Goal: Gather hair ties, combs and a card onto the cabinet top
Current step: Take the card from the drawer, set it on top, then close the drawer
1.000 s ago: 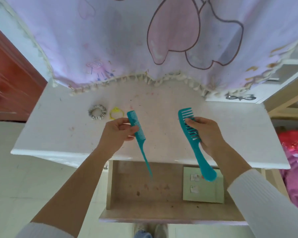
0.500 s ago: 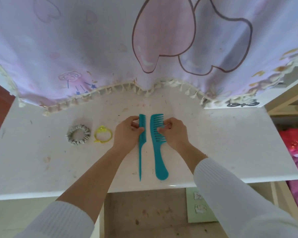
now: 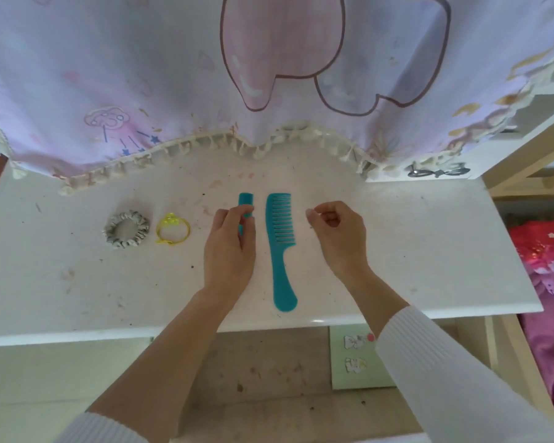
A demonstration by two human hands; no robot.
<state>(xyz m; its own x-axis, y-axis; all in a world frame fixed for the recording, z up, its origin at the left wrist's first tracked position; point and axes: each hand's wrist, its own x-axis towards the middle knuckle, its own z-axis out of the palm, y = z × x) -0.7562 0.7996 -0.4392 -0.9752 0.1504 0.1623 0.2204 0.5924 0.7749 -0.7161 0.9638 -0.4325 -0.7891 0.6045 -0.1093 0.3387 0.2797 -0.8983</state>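
Note:
On the white cabinet top [image 3: 413,251] lie a grey striped scrunchie [image 3: 126,229] and a yellow hair tie [image 3: 172,232], side by side at the left. A teal wide-tooth comb [image 3: 280,247] lies flat in the middle, handle toward me. My left hand [image 3: 231,251] rests on a teal tail comb [image 3: 246,204], fingers touching it and covering most of it. My right hand [image 3: 336,238] hovers just right of the wide comb, fingers curled, holding nothing. A pale green card [image 3: 355,362] with small clips lies in the open drawer below.
A lilac cartoon-print cloth [image 3: 269,75] with a tasselled hem hangs over the back of the top. The open wooden drawer [image 3: 253,378] sticks out under the front edge. Dark glasses [image 3: 437,171] sit at the back right. Pink fabric [image 3: 547,282] lies to the right.
My right hand has let go of the wide-tooth comb and drawn away to the right. Both combs now lie on the top; my left hand still touches the tail comb.

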